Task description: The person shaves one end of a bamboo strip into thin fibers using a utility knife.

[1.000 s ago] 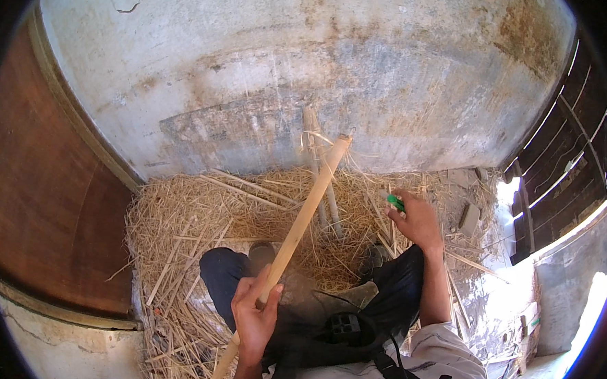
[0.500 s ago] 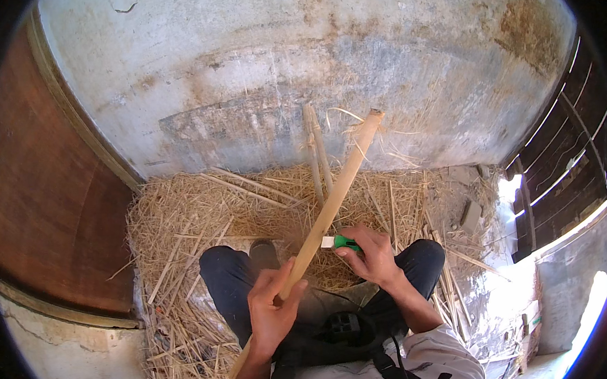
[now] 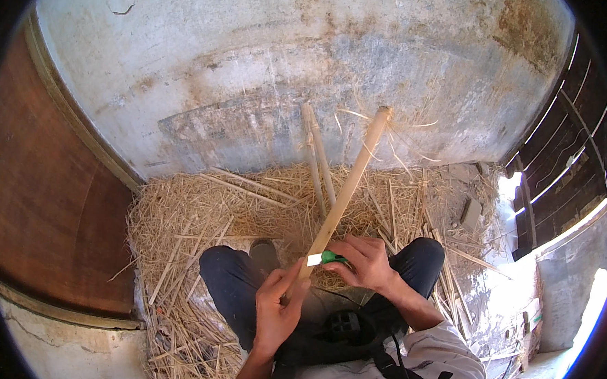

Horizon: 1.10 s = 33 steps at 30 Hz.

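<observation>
A long pale bamboo strip (image 3: 351,182) slants up and away from my lap, with thin curled shavings hanging from its far end. My left hand (image 3: 279,307) is closed around its lower part. My right hand (image 3: 366,260) grips the green handle of a small knife (image 3: 314,259), whose bright flat blade lies across the strip just beyond my left fingers. Glare hides the blade's edge.
Straw-like shavings and loose strips (image 3: 177,268) cover the floor around my knees. Two bamboo lengths (image 3: 319,154) lean against the stained wall (image 3: 256,75). A brown wooden panel (image 3: 49,182) stands left; a brick-like block (image 3: 471,214) lies right.
The knife has moved down and left along the strip, nearer my left hand. The strip's far end has shifted slightly right, and its shavings hang differently.
</observation>
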Motion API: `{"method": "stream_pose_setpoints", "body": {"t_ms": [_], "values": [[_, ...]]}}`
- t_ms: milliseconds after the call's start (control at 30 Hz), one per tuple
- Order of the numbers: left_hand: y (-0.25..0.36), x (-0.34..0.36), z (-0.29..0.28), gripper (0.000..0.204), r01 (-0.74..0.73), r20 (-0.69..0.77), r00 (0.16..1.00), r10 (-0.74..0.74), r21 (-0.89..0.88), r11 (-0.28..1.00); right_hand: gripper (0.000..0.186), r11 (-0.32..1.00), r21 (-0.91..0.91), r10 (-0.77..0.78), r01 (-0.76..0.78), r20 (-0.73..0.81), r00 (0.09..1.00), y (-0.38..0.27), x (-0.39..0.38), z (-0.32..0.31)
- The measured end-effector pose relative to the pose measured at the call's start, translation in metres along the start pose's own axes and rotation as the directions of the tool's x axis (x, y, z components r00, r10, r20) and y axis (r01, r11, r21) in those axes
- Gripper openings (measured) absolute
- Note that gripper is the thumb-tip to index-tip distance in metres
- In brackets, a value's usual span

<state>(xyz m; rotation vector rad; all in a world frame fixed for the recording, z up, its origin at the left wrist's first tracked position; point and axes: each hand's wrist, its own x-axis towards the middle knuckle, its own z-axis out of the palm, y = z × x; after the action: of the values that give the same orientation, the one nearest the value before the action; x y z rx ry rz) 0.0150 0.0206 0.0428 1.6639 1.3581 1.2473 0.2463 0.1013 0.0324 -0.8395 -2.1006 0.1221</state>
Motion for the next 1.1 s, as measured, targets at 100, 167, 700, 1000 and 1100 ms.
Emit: {"method": "stream_pose_setpoints", "body": {"t_ms": [100, 167, 700, 1000, 1100], "values": [[0.002, 0.001, 0.001, 0.041, -0.018, 0.001, 1.000, 0.018, -0.005, 1.000, 0.037, 1.000, -0.030, 0.008, -0.009, -0.028, 1.000, -0.002, 0.001, 0.000], [0.003, 0.001, 0.000, 0.040, 0.002, 0.018, 1.000, -0.002, -0.007, 1.000, 0.037, 0.999, -0.043, 0.008, -0.010, -0.048, 0.999, 0.000, 0.001, 0.000], [0.009, -0.003, -0.001, 0.040, -0.001, 0.017, 1.000, 0.001, 0.053, 0.999, 0.033, 0.996, -0.085, 0.020, -0.028, -0.102, 0.995, 0.005, 0.013, -0.018], [0.010, -0.007, -0.005, 0.036, 0.024, 0.023, 0.999, -0.026, 0.073, 0.997, 0.033, 0.993, -0.118, 0.020, -0.030, -0.079, 0.997, 0.019, 0.009, -0.019], [0.006, -0.011, -0.006, 0.035, 0.025, 0.031, 0.999, -0.028, 0.085, 0.996, 0.031, 0.985, -0.144, 0.074, -0.094, -0.137, 0.988, 0.026, 0.015, -0.026]]}}
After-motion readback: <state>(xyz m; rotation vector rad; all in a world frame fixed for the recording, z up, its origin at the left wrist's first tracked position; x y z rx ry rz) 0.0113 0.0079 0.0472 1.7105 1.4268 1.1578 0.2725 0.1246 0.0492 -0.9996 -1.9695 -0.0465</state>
